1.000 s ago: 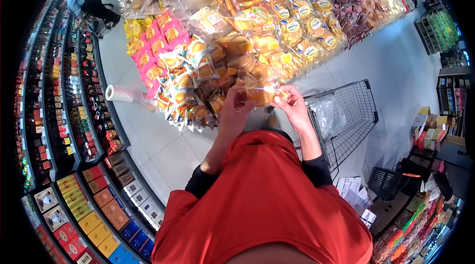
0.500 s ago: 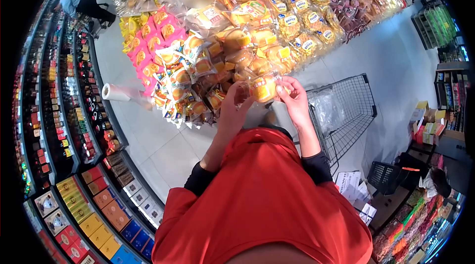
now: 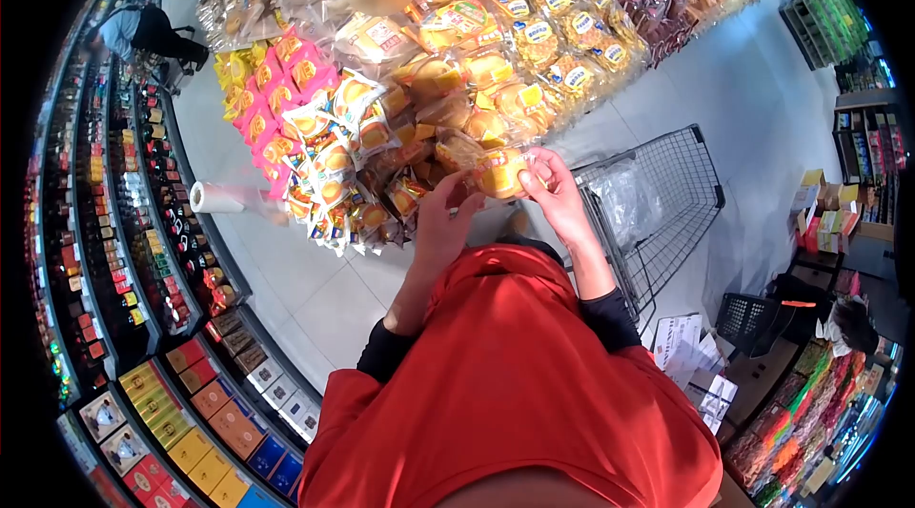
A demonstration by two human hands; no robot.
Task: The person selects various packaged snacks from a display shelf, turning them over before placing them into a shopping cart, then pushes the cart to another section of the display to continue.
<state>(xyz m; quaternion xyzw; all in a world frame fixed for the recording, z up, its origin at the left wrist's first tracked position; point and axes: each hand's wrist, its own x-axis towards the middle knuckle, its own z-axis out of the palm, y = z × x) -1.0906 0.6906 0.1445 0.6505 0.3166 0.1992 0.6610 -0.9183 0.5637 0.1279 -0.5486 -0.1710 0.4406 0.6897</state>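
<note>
A small bread in a clear wrapper with a yellow-orange label (image 3: 499, 172) is held up at the edge of the bakery pile. My right hand (image 3: 560, 198) pinches its right end between thumb and fingers. On the other side, my left hand (image 3: 441, 215) has its fingers curled at the left end of the wrapper; their exact grip is partly hidden. Just beyond my hands lie similar wrapped breads (image 3: 494, 127). White-wrapped round cakes (image 3: 334, 160) are heaped to the left of them.
A wire shopping cart (image 3: 658, 208) with a clear plastic bag (image 3: 624, 198) stands at my right. A roll of plastic bags (image 3: 214, 197) sticks out at the left. Stocked shelves (image 3: 143, 222) curve along the left side, where another person (image 3: 148, 36) bends down. Pink packets (image 3: 276, 93) edge the display.
The view has shifted slightly, so the display appears a little further left. My hands stay at the wrapped bread, which has tilted a bit; the left fingers look slightly more apart.
</note>
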